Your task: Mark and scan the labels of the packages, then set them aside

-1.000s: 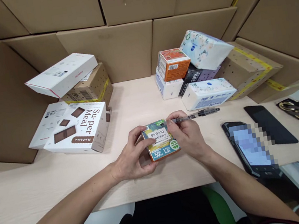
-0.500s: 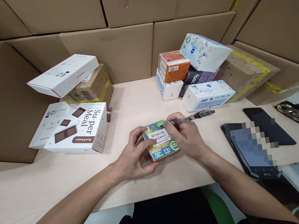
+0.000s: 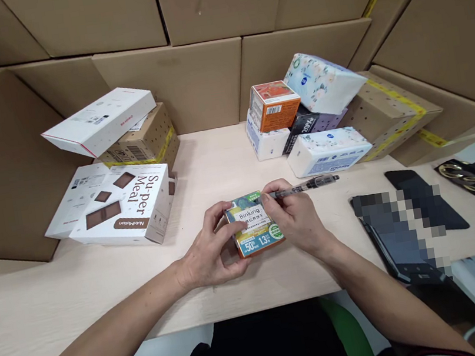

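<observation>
A small biscuit box (image 3: 259, 236) marked "Binking" lies on the table in front of me, its printed face up. My left hand (image 3: 212, 246) grips it from the left, fingers over the top face and thumb along the near edge. Pinched in my right hand (image 3: 294, 214) is a pen (image 3: 305, 185), its barrel pointing away to the right. My right fingers rest at the box's upper right side and hide the pen's tip, so I cannot tell whether it touches the box.
Left stand a white "Su-per Meal" box (image 3: 127, 203), a white flat box (image 3: 99, 121) and a brown carton (image 3: 148, 135). Back right are tissue packs (image 3: 329, 151) and an orange box (image 3: 275, 107). A phone-like device (image 3: 401, 243) lies right. Large cardboard boxes (image 3: 174, 86) wall the back.
Both hands, the biscuit box and the pen hold nearly the same place. The whole view has shifted very slightly, and the device's screen looks darker.
</observation>
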`<state>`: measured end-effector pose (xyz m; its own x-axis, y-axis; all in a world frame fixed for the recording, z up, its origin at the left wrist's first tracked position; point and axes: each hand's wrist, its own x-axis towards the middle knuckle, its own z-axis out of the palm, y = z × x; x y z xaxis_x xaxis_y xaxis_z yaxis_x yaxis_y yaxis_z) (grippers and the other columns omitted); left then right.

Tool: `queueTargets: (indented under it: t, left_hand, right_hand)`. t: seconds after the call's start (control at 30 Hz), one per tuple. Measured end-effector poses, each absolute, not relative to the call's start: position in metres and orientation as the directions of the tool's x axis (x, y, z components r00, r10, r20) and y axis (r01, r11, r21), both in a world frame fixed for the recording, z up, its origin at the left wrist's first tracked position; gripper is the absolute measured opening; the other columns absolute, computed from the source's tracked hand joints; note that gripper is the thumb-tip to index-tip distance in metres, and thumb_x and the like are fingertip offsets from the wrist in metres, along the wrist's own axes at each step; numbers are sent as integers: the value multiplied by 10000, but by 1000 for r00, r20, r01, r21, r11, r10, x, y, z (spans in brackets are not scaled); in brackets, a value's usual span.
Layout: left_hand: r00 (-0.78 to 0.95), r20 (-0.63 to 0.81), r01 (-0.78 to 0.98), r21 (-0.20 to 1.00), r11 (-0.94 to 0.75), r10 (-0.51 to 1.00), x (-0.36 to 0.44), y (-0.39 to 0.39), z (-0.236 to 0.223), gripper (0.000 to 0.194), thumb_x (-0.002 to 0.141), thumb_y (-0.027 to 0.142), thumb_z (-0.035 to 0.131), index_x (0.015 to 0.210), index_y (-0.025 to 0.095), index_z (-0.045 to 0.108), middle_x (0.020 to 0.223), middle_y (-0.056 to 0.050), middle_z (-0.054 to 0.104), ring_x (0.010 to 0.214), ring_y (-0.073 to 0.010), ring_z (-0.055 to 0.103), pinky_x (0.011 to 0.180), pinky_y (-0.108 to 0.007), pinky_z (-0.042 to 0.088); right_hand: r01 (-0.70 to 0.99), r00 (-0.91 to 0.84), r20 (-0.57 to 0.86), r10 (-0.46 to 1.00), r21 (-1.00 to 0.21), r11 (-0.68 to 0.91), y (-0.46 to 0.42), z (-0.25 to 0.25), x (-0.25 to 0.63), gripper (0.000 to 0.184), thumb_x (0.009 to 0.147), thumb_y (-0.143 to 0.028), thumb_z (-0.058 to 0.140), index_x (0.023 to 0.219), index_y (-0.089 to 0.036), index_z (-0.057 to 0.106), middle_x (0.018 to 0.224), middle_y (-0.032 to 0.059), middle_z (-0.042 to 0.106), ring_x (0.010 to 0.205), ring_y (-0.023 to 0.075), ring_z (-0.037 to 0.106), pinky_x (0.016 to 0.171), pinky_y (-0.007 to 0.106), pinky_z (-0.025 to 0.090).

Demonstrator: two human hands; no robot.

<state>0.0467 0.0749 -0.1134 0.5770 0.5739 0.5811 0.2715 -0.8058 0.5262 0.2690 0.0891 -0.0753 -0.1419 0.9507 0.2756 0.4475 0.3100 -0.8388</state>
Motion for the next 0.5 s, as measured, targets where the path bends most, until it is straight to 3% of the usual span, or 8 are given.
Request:
queueTargets:
  t: [0.13, 0.23, 0.33, 0.4, 0.5]
  left_hand:
    - [575, 582, 276, 524, -806, 575, 47, 75, -113, 706, 763, 210, 756, 1388, 243, 430, 1417, -180, 290, 1424, -384, 391, 1093, -588, 523]
    - [572, 588, 287, 510, -811, 572, 47, 75, -115, 717, 762, 216, 762, 1398, 249, 433, 1430, -182, 297, 1437, -388, 366, 1098, -596, 514]
    - [558, 606, 294, 494, -818, 566, 46, 76, -116, 722, 770, 213, 757, 1413, 253, 431, 1463, -183, 299, 1447, -386, 365, 1105, -597, 507]
    - [550, 609, 309, 487, -817, 571, 44, 76, -116, 709, 788, 214, 747, 1422, 251, 433, 1495, -187, 297, 1451, -383, 375, 1114, -597, 499]
    - [549, 584, 363, 477, -800, 597, 42, 77, -116, 669, 824, 216, 725, 1430, 237, 445, 1529, -195, 311, 1471, -384, 367, 1136, -594, 479]
  right_hand:
    - [371, -62, 303, 951, -878, 304, 90, -83, 271, 159, 1010, -382, 494, 958, -244, 554, 748, -26, 601, 601, 125, 551, 571, 264, 424]
    - [425, 1, 412, 911, -825, 372, 95, -86, 283, 162, 1016, -347, 482, 1101, -247, 578, 916, 24, 658, 785, 169, 637, 724, 310, 508]
    - [622, -121, 464, 877, -654, 432, 100, -82, 302, 288, 971, -217, 497, 1239, -222, 601, 1154, 101, 662, 1046, 235, 647, 913, 380, 515]
    - [782, -225, 336, 914, -498, 375, 102, -78, 311, 437, 924, -96, 456, 1335, -173, 580, 1263, 153, 632, 1149, 281, 611, 964, 418, 498]
    - [949, -229, 70, 971, -205, 238, 102, -74, 315, 556, 892, 21, 361, 1399, -111, 549, 1326, 201, 619, 1202, 328, 564, 954, 448, 489]
